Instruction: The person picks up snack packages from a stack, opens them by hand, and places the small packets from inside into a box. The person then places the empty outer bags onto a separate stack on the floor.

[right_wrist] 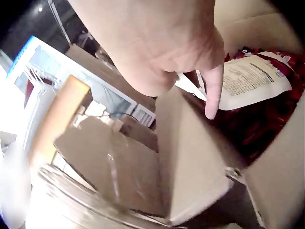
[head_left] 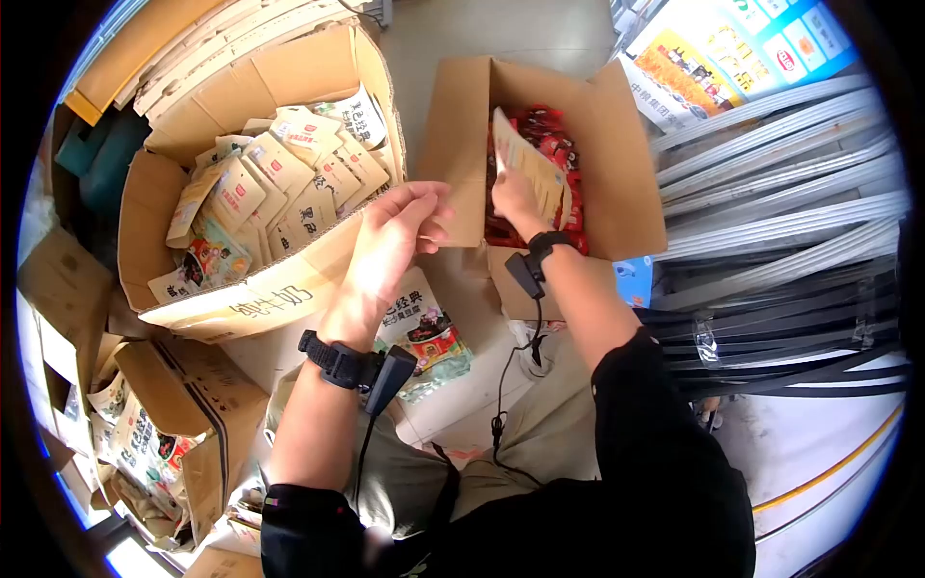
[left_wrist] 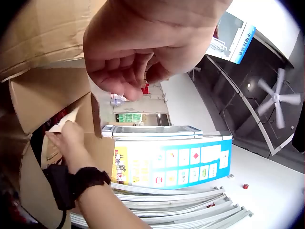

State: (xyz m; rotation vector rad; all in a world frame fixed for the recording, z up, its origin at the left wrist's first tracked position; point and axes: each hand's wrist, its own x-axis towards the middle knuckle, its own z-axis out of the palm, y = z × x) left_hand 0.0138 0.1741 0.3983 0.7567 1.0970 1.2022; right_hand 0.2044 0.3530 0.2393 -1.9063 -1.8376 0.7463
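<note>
My right hand (head_left: 515, 199) is down inside a cardboard box (head_left: 617, 164), gripping a cream printed pouch (head_left: 532, 162) by its edge. Beneath that pouch lie red packets (head_left: 561, 135), filling the bottom of the box. In the right wrist view small print covers the pouch's face (right_wrist: 252, 78), and my palm hides the grip partly. My left hand (head_left: 390, 236) hovers by the near right rim of a larger carton (head_left: 260, 306), its fingers loosely curled with nothing visible in them. Several cream pouches (head_left: 275, 164) lie heaped in that carton.
On the floor between my legs and the boxes lies another printed pouch (head_left: 424, 323). An opened carton with more pouches (head_left: 145, 443) stands at the lower left. Bundled white strips (head_left: 771, 164) and black strips (head_left: 771, 337) run along the right. A cable (head_left: 501, 395) hangs from my right wrist.
</note>
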